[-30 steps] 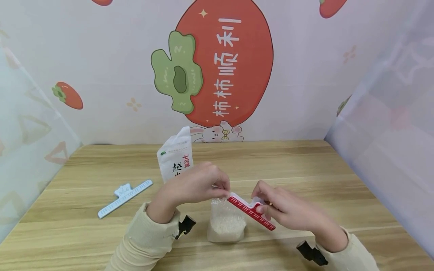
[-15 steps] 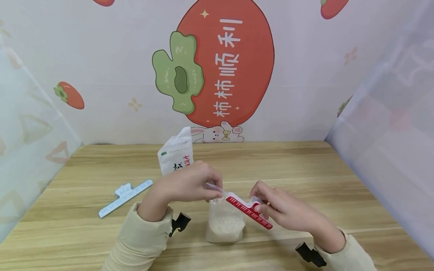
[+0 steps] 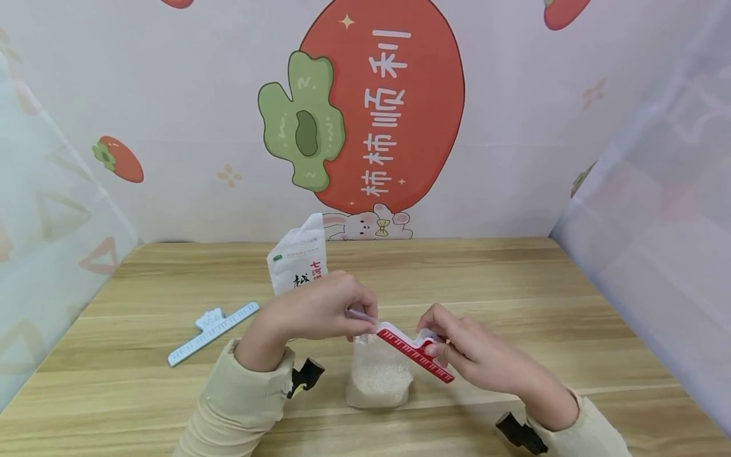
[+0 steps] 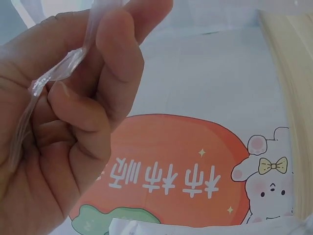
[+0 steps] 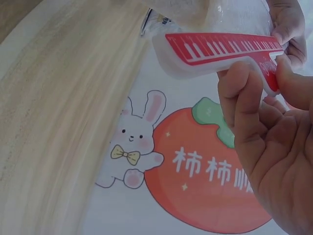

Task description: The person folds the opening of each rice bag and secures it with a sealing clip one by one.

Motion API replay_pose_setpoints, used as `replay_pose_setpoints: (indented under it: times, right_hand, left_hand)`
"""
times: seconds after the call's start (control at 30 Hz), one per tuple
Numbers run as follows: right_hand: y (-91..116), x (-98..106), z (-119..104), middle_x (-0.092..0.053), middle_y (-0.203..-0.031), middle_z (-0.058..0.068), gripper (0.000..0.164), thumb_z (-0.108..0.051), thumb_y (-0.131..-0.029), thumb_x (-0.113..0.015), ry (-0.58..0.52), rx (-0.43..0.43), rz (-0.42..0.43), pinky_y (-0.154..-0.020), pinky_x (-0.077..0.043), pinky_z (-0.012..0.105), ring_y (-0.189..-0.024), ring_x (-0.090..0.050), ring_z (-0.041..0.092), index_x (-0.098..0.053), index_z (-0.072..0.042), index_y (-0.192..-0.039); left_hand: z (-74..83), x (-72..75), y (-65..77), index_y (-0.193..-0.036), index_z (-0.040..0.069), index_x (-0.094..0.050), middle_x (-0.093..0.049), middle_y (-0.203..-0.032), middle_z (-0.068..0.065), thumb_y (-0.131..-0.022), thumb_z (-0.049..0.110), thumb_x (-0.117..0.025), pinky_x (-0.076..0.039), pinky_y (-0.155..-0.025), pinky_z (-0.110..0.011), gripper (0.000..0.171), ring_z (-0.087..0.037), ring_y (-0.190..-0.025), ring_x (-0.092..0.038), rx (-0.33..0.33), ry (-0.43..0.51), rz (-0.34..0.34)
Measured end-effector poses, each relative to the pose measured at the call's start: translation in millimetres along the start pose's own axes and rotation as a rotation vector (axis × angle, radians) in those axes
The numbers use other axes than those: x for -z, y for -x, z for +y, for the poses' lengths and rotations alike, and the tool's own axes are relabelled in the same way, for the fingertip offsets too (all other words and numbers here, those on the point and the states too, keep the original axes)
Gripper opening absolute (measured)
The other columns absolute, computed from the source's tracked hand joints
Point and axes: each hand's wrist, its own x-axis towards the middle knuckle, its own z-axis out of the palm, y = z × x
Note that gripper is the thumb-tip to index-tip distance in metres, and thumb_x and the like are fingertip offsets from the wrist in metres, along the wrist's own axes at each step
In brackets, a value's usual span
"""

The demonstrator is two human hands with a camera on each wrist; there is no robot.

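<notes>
A person's left hand (image 3: 325, 310) pinches the twisted top of a clear bag (image 3: 379, 377) of white grains, standing on a wooden table (image 3: 514, 279) at the near centre. The right hand (image 3: 476, 355), to its right, pinches the handle of a red-and-white clip (image 3: 415, 354) between thumb and fingers. The clip slants from the left hand's fingertips down to the near right, across the bag's upper right side. A pale blue clip (image 3: 214, 331) lies at left; a white printed packet (image 3: 297, 254) stands behind the left hand.
</notes>
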Motion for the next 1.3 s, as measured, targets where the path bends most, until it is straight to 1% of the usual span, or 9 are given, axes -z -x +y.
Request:
replay_pose_setpoints:
  times: [0.17,0.33,0.5,0.63,0.77,0.87,0.93,1.1,1.3]
  right_hand:
    - [-1,-3,-3,-0.066,-0.084,-0.009,0.014,-0.014,-0.100,-0.057,0.021,0.043,0.053,-0.059,-0.048,0.018,-0.068,-0.056,-0.001,-0.049,-0.014,-0.111]
    - [-1,-5,-5,-0.065,-0.081,-0.010,0.014,-0.011,-0.100,-0.057,0.028,0.065,0.086,-0.058,-0.045,0.017,-0.065,-0.051,-0.004,-0.049,-0.014,-0.111]
    - [-1,-7,-5,-0.065,-0.082,-0.010,0.015,-0.010,-0.099,-0.058,0.014,0.049,0.106,-0.057,-0.045,0.017,-0.065,-0.050,-0.003,-0.050,-0.014,-0.111]
    - [-1,-7,-7,-0.065,-0.083,-0.009,0.013,-0.010,-0.100,-0.056,-0.030,0.021,0.087,-0.058,-0.045,0.018,-0.066,-0.053,0.000,-0.050,-0.015,-0.111]
    - [-2,-6,-8,-0.067,-0.085,-0.007,0.011,-0.011,-0.102,-0.054,-0.059,-0.008,0.065,-0.060,-0.047,0.019,-0.069,-0.056,0.002,-0.050,-0.015,-0.112]
    - [-3,-7,-8,-0.066,-0.088,-0.007,0.011,-0.014,-0.102,-0.054,-0.051,-0.032,0.063,-0.061,-0.048,0.020,-0.071,-0.057,0.003,-0.050,-0.015,-0.113]
    - [-4,-8,-7,-0.066,-0.089,-0.007,0.011,-0.016,-0.102,-0.054,-0.056,-0.046,0.059,-0.061,-0.049,0.020,-0.073,-0.058,0.004,-0.050,-0.016,-0.113]
    - [-4,-10,-7,-0.067,-0.092,-0.005,0.012,-0.017,-0.103,-0.053,-0.086,-0.066,0.054,-0.062,-0.050,0.021,-0.077,-0.058,0.003,-0.050,-0.014,-0.114]
    - [-3,-14,-10,-0.065,-0.086,-0.005,0.012,-0.014,-0.102,-0.055,-0.095,-0.039,0.093,-0.059,-0.048,0.019,-0.071,-0.055,0.002,-0.050,-0.013,-0.112]
  left_hand:
    - [0.0,-0.1,0.1,-0.079,0.011,-0.069,-0.066,-0.072,0.007,-0.090,0.010,-0.073,-0.053,-0.060,-0.020,0.012,-0.001,-0.060,-0.059,-0.001,0.007,0.001]
    - [-1.6,-0.1,0.4,-0.083,0.010,-0.062,-0.070,-0.075,0.007,-0.087,0.013,-0.075,-0.050,-0.059,-0.020,0.014,-0.001,-0.065,-0.062,0.011,0.049,0.010]
    - [-4.3,-0.4,-0.2,-0.087,0.009,-0.058,-0.072,-0.076,0.006,-0.087,0.014,-0.075,-0.048,-0.062,-0.020,0.018,-0.002,-0.065,-0.064,0.009,0.110,-0.008]
    - [-9.9,-0.2,-0.5,-0.089,0.009,-0.058,-0.072,-0.072,0.005,-0.088,0.015,-0.075,-0.045,-0.064,-0.020,0.018,-0.003,-0.063,-0.061,-0.004,0.153,-0.022]
    - [-15.6,1.6,2.5,-0.087,0.011,-0.062,-0.071,-0.074,0.006,-0.089,0.016,-0.074,-0.051,-0.064,-0.022,0.014,-0.005,-0.066,-0.064,-0.012,0.149,-0.020]
    - [-16.6,5.4,8.3,-0.084,0.013,-0.065,-0.070,-0.073,0.007,-0.090,0.016,-0.074,-0.055,-0.065,-0.024,0.011,-0.005,-0.067,-0.067,0.006,0.121,-0.011]
    - [-16.7,7.2,12.1,-0.082,0.011,-0.067,-0.070,-0.071,0.005,-0.090,0.014,-0.073,-0.055,-0.066,-0.024,0.010,-0.005,-0.065,-0.068,0.024,0.131,-0.008]
    - [-17.6,4.2,15.6,-0.081,0.006,-0.069,-0.071,-0.069,0.001,-0.090,0.011,-0.073,-0.056,-0.066,-0.024,0.011,-0.011,-0.063,-0.070,0.063,0.217,0.013]
    - [-18.3,-0.9,17.1,-0.078,0.006,-0.070,-0.069,-0.067,0.001,-0.089,0.009,-0.073,-0.057,-0.066,-0.024,0.011,-0.007,-0.060,-0.068,0.038,0.208,0.070]
